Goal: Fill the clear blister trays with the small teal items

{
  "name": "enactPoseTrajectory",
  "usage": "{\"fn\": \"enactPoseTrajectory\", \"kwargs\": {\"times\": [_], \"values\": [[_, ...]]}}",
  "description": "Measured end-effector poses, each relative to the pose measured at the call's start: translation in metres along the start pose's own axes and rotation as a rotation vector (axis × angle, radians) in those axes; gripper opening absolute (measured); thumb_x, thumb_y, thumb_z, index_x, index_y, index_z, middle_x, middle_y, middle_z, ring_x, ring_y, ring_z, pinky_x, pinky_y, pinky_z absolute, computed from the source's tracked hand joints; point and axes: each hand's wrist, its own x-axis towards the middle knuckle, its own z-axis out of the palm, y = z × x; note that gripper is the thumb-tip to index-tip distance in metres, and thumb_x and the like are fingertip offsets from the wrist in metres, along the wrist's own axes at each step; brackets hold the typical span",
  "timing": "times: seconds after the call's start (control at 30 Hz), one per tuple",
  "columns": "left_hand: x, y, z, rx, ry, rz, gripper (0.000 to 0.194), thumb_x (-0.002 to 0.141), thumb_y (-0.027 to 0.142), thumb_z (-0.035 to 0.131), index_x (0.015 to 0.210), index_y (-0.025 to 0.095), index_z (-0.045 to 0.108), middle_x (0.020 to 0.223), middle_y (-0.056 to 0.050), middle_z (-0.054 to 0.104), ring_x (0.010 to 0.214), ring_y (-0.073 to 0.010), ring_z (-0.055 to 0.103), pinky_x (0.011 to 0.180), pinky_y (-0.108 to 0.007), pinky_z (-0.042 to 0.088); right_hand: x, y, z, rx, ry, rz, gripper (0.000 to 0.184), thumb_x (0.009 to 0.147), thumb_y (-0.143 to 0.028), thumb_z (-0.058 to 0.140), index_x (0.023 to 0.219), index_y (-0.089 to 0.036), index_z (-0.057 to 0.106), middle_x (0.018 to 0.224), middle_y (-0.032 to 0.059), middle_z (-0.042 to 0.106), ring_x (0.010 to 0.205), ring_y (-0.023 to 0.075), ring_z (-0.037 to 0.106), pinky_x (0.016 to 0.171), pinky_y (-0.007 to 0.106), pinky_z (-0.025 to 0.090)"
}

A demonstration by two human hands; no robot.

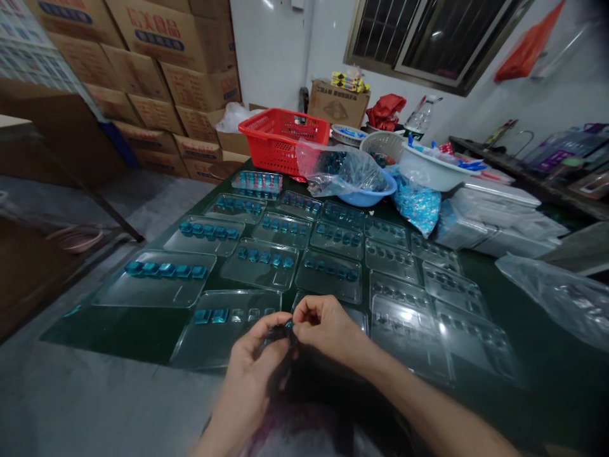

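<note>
Close to the table's near edge, my left hand (254, 358) and my right hand (328, 327) meet, fingertips pinched together. Between them shows a bit of a small shiny teal piece (288, 324); the fingers hide most of it. Just beyond my left hand lies a clear plastic tray (200, 346) with two teal blocks (212, 315) in the left of its row of moulded pockets. Another clear tray (359, 317) is partly covered by my right hand. Farther left, a tray (157, 295) carries a full row of similar blocks (166, 270).
Several more clear trays (412, 346) cover the dark green table (128, 333). At the back stand a red basket (271, 152), a blue basin (364, 198) with a plastic bag, and a white basin (431, 168). Cardboard boxes (157, 38) are stacked at the left.
</note>
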Motion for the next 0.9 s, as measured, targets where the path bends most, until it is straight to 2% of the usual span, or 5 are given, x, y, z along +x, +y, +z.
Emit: {"fn": "enactPoseTrajectory", "kwargs": {"times": [0.17, 0.3, 0.43, 0.73, 0.9], "values": [[0.002, 0.004, -0.013, -0.175, -0.036, -0.209, 0.023, 0.067, 0.018, 0.058, 0.089, 0.024, 0.052, 0.07, 0.001, 0.058, 0.056, -0.0118, 0.056, 0.045, -0.018, 0.036, -0.002, -0.003, -0.001, 0.049, -0.033, 0.037, 0.006, 0.063, -0.014, 0.051, 0.069, -0.015, 0.054, 0.055, -0.0055, 0.044, 0.046, 0.0037, 0.035, 0.041, 0.014, 0.025], [0.002, 0.006, -0.015, -0.264, -0.16, -0.233, 0.004, 0.071, 0.021, 0.054, 0.074, 0.018, 0.052, 0.07, 0.001, 0.054, 0.052, -0.0079, 0.052, 0.043, -0.016, 0.032, 0.0, -0.001, -0.003, 0.124, -0.014, 0.084, 0.002, 0.065, -0.015, 0.051, 0.067, -0.015, 0.052, 0.052, -0.0066, 0.041, 0.041, 0.0027, 0.03, 0.038, 0.014, 0.022], [0.0, 0.011, -0.009, -0.197, -0.026, -0.321, 0.023, 0.068, 0.025, 0.059, 0.091, 0.023, 0.053, 0.075, 0.0, 0.056, 0.054, -0.0098, 0.054, 0.042, -0.017, 0.032, 0.0, -0.002, -0.005, 0.168, -0.026, 0.106, 0.004, 0.064, -0.017, 0.054, 0.067, -0.015, 0.052, 0.053, -0.0058, 0.043, 0.042, 0.0027, 0.03, 0.038, 0.014, 0.021], [0.002, -0.008, -0.011, -0.042, 0.023, -0.105, 0.024, 0.071, 0.027, 0.058, 0.094, 0.02, 0.053, 0.054, 0.002, 0.053, 0.045, -0.0076, 0.048, 0.038, -0.016, 0.028, -0.003, -0.008, 0.002, 0.007, 0.07, -0.059, 0.004, 0.064, -0.016, 0.054, 0.064, -0.013, 0.054, 0.053, -0.0049, 0.045, 0.047, 0.004, 0.036, 0.043, 0.015, 0.028], [0.003, -0.01, -0.014, -0.129, -0.194, -0.134, 0.013, 0.072, 0.021, 0.055, 0.083, 0.02, 0.049, 0.055, 0.003, 0.049, 0.047, -0.0073, 0.046, 0.036, -0.015, 0.022, -0.006, -0.006, 0.007, -0.023, 0.042, -0.046, 0.003, 0.063, -0.013, 0.051, 0.064, -0.013, 0.053, 0.053, -0.0053, 0.043, 0.047, 0.0038, 0.034, 0.042, 0.015, 0.028]]}}
